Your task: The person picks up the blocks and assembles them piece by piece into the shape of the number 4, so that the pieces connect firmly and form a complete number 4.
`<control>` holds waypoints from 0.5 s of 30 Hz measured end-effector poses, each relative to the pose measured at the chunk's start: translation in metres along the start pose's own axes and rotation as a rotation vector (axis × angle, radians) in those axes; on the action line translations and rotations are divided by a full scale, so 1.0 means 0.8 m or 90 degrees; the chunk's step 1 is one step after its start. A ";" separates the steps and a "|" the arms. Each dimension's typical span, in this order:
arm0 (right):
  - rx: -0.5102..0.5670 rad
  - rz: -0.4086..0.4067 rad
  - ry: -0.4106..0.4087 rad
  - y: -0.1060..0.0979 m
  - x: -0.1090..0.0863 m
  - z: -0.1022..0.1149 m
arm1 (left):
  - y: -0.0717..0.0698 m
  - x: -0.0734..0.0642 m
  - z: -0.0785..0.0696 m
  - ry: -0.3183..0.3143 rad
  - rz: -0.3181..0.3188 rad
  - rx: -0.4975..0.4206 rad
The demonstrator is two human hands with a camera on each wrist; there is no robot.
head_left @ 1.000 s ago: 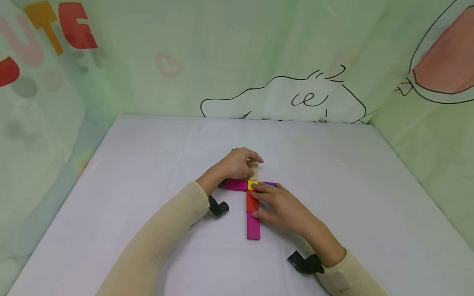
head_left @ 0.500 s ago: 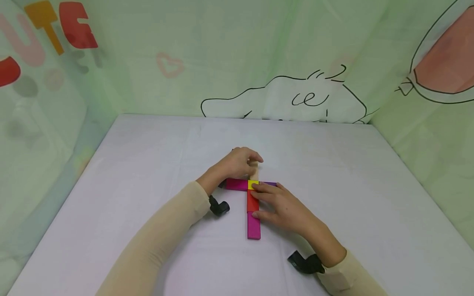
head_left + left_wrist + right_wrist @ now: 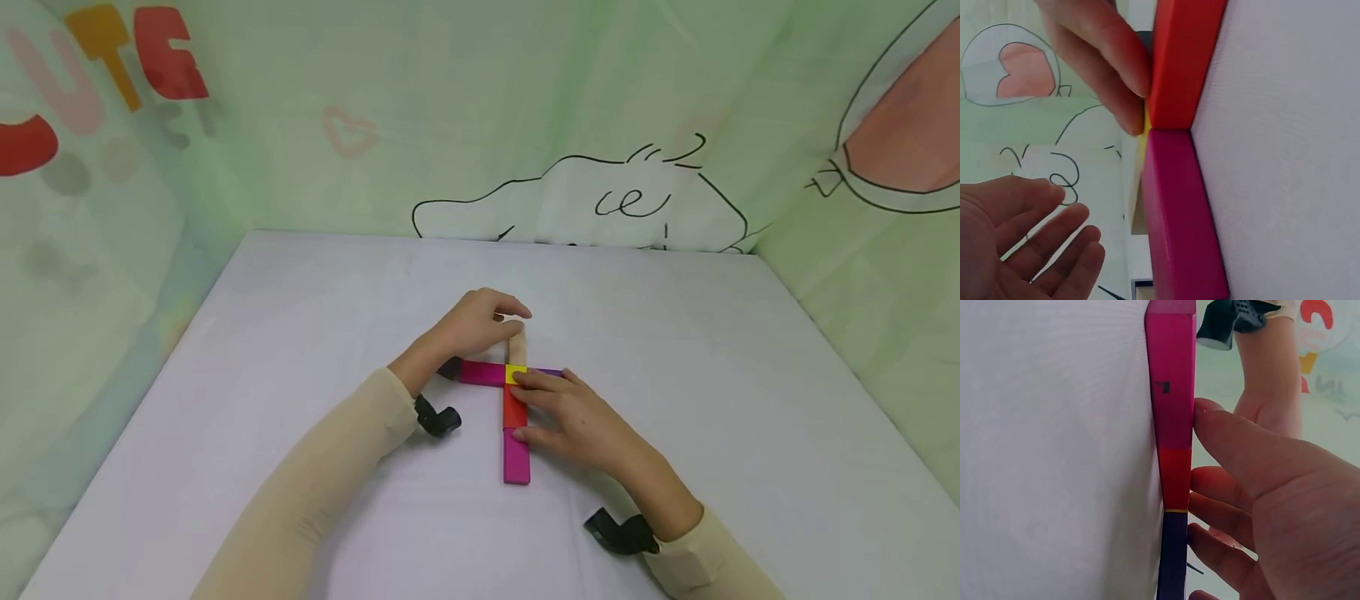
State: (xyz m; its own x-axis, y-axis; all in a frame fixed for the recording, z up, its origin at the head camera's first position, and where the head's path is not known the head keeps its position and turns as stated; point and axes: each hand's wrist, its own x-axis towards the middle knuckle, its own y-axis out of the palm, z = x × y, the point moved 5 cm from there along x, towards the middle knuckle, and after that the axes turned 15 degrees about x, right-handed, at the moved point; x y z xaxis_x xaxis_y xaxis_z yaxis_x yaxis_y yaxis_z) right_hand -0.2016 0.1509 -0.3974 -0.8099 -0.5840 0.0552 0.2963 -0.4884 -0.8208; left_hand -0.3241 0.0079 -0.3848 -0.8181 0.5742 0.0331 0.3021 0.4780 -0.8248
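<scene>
Flat coloured blocks lie in a cross on the table. In the head view a yellow block (image 3: 513,372) sits at the centre, a magenta block (image 3: 482,373) to its left, a purple block (image 3: 550,372) to its right. Beyond it lies a beige block (image 3: 517,348); a red block (image 3: 515,410) and a second magenta block (image 3: 517,462) run toward me. My left hand (image 3: 474,323) hovers over the beige block, its fingers spread and loose, holding nothing in the left wrist view. My right hand (image 3: 581,421) rests with extended fingertips on the yellow, red and near magenta blocks.
A white cloth covers the table (image 3: 337,300), with a printed curtain (image 3: 480,100) behind it. Black wrist cameras hang below each wrist, the left camera (image 3: 439,418) and right camera (image 3: 618,532). A dark-edged object (image 3: 1142,289) shows partly at the bottom of the left wrist view.
My left hand has lifted slightly up and away from the beige block, showing more of it. The right hand and the blocks stay in place; the head view has shifted a little.
</scene>
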 end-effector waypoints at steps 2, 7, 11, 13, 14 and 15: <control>-0.007 0.000 0.006 0.000 0.001 -0.001 | -0.005 -0.004 0.002 0.002 -0.015 -0.030; -0.023 0.010 0.024 0.001 0.005 -0.004 | -0.020 -0.017 0.009 -0.015 -0.067 -0.111; -0.029 0.006 0.014 0.001 0.006 -0.003 | -0.027 -0.025 0.013 -0.024 -0.101 -0.151; -0.031 -0.003 0.004 0.001 0.006 -0.003 | -0.028 -0.028 0.015 -0.031 -0.107 -0.155; -0.031 -0.010 -0.004 0.000 0.005 -0.002 | -0.029 -0.029 0.016 -0.036 -0.110 -0.155; -0.034 -0.017 -0.008 0.000 0.005 -0.002 | -0.029 -0.031 0.017 -0.041 -0.112 -0.156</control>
State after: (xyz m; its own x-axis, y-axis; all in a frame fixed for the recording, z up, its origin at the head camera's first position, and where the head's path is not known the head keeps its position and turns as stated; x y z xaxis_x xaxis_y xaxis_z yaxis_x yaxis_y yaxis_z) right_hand -0.2055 0.1495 -0.3976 -0.8100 -0.5803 0.0842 0.2479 -0.4690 -0.8477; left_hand -0.3178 -0.0265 -0.3742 -0.8954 0.4284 0.1212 0.2555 0.7173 -0.6482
